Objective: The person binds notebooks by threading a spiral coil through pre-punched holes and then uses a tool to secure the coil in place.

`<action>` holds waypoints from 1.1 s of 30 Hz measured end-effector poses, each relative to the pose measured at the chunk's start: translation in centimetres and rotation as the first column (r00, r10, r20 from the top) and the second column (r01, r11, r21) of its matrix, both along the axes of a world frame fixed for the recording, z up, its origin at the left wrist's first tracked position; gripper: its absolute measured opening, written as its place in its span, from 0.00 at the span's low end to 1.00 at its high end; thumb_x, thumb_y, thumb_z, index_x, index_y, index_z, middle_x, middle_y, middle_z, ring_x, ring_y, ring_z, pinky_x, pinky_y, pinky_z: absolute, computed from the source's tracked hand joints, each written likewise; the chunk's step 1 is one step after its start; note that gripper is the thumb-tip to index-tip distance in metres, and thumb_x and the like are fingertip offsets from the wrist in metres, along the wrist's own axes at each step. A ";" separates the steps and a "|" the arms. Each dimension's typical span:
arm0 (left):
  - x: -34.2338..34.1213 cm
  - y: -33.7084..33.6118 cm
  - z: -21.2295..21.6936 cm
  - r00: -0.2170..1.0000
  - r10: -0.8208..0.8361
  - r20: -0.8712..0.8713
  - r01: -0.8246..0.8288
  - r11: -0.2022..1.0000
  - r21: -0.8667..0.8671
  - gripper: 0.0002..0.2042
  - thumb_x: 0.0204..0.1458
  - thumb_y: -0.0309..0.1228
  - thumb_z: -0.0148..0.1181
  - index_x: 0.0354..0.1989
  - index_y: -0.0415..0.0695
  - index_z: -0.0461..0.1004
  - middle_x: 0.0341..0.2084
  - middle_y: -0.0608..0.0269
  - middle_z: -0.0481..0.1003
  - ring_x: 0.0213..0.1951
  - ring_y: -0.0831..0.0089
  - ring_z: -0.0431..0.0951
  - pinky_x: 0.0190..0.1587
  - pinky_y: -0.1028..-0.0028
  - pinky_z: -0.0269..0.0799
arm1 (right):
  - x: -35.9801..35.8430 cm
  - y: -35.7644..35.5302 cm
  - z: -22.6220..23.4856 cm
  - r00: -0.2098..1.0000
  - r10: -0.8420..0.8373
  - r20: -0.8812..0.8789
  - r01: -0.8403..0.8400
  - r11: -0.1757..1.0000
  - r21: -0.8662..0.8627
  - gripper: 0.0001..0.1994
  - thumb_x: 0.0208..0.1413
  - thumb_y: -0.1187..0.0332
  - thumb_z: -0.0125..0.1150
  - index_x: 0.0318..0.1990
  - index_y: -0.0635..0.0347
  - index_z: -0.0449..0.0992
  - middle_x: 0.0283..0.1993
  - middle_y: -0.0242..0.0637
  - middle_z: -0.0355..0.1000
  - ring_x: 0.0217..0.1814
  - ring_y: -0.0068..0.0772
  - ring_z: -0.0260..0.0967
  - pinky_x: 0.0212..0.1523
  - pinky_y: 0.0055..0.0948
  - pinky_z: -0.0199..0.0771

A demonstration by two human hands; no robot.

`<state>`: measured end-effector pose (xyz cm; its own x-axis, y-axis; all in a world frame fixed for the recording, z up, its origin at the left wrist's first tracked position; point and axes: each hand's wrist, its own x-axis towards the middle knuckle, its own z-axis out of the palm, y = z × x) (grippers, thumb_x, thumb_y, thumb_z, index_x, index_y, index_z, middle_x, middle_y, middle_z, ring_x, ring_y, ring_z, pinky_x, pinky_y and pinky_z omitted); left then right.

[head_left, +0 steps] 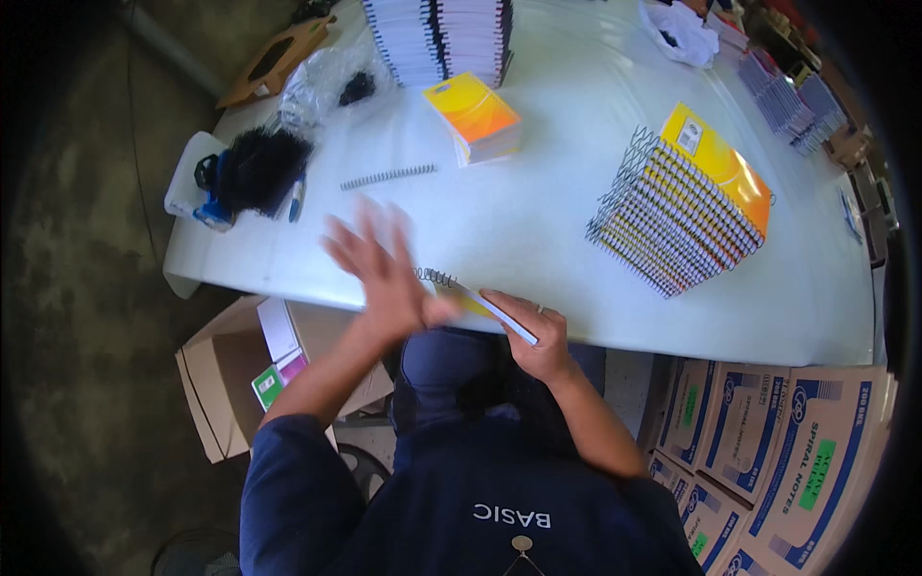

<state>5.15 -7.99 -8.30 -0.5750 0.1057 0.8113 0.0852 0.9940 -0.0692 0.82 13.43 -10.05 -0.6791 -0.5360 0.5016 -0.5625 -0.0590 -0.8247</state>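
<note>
At the table's near edge, my right hand (540,336) grips a thin notebook (509,319), which is tilted and seen nearly edge-on. A dark wire coil (434,276) sticks out from its left end. My left hand (379,264) is beside the coil, blurred by motion, its fingers spread and nothing seen in them. Farther off, a loose coil (388,177) lies on the table. Beyond that stands a small stack of yellow-orange covered pads (477,113) with no coils visible. To the right, a leaning pile of spiral notebooks (684,206) shows rows of dark coils.
Black coils (261,171) are heaped at the table's left edge near a white tub (184,173). A clear plastic bag (322,86) and tall notebook stacks (437,40) stand at the back. Cartons (744,427) are below right; an open carton (226,374) is below left.
</note>
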 end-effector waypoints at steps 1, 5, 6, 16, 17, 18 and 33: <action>0.4 -0.1 -1.0 0.992 -0.049 0.113 0.046 0.999 0.029 0.57 0.41 0.75 0.32 0.62 0.27 0.46 0.63 0.30 0.39 0.65 0.35 0.31 0.57 0.35 0.15 | 0.1 -0.3 0.0 0.998 0.029 -0.059 -0.029 1.000 0.001 0.21 0.43 0.87 0.51 0.47 0.62 0.75 0.44 0.47 0.74 0.46 0.44 0.73 0.46 0.32 0.74; 5.7 3.6 -6.5 0.604 -0.381 0.700 0.192 0.922 0.336 0.53 0.41 0.73 0.37 0.62 0.32 0.52 0.60 0.23 0.46 0.64 0.31 0.39 0.59 0.38 0.21 | -0.4 0.3 -1.1 0.993 -0.065 -0.100 0.060 0.997 -0.051 0.23 0.42 0.88 0.51 0.48 0.63 0.74 0.45 0.47 0.74 0.46 0.44 0.73 0.46 0.32 0.74; 4.5 2.9 -4.3 0.797 -0.315 0.515 0.257 0.949 0.184 0.53 0.41 0.73 0.38 0.61 0.32 0.54 0.59 0.22 0.48 0.63 0.31 0.40 0.60 0.38 0.23 | -1.0 -0.1 -0.7 0.986 -0.032 -0.161 0.027 0.999 -0.035 0.23 0.41 0.88 0.51 0.48 0.63 0.74 0.45 0.47 0.74 0.46 0.44 0.73 0.46 0.32 0.74; 2.5 3.5 -2.1 0.797 -0.579 0.172 0.600 0.790 -0.123 0.52 0.42 0.71 0.44 0.63 0.35 0.48 0.60 0.30 0.48 0.60 0.30 0.50 0.56 0.33 0.42 | -0.4 0.6 -0.5 0.968 -0.021 -0.250 0.022 1.000 0.000 0.22 0.41 0.86 0.54 0.48 0.64 0.74 0.47 0.45 0.73 0.47 0.44 0.73 0.47 0.35 0.74; 0.7 1.8 -1.8 0.886 -0.460 -0.062 0.455 0.886 -0.089 0.51 0.42 0.71 0.44 0.63 0.37 0.48 0.60 0.32 0.49 0.60 0.30 0.50 0.55 0.34 0.43 | 0.2 0.4 -0.8 0.955 0.023 -0.297 -0.007 0.998 0.055 0.21 0.42 0.86 0.54 0.47 0.65 0.74 0.47 0.46 0.73 0.46 0.44 0.74 0.46 0.36 0.74; 0.7 1.0 -3.4 0.867 -0.496 0.042 0.496 0.868 0.020 0.50 0.43 0.70 0.44 0.63 0.37 0.50 0.60 0.32 0.49 0.60 0.30 0.49 0.57 0.36 0.44 | 0.5 -0.5 -0.6 0.967 0.066 -0.248 -0.060 0.998 0.031 0.21 0.41 0.85 0.55 0.47 0.66 0.73 0.46 0.46 0.73 0.46 0.44 0.73 0.46 0.36 0.74; 2.1 5.4 -4.8 0.696 -0.692 0.190 0.687 0.719 0.104 0.50 0.43 0.67 0.49 0.60 0.30 0.54 0.60 0.24 0.44 0.61 0.29 0.45 0.59 0.40 0.42 | -1.5 -0.5 0.2 0.996 0.013 -0.091 -0.014 1.000 -0.007 0.18 0.46 0.77 0.59 0.48 0.63 0.72 0.46 0.46 0.73 0.45 0.46 0.73 0.44 0.37 0.73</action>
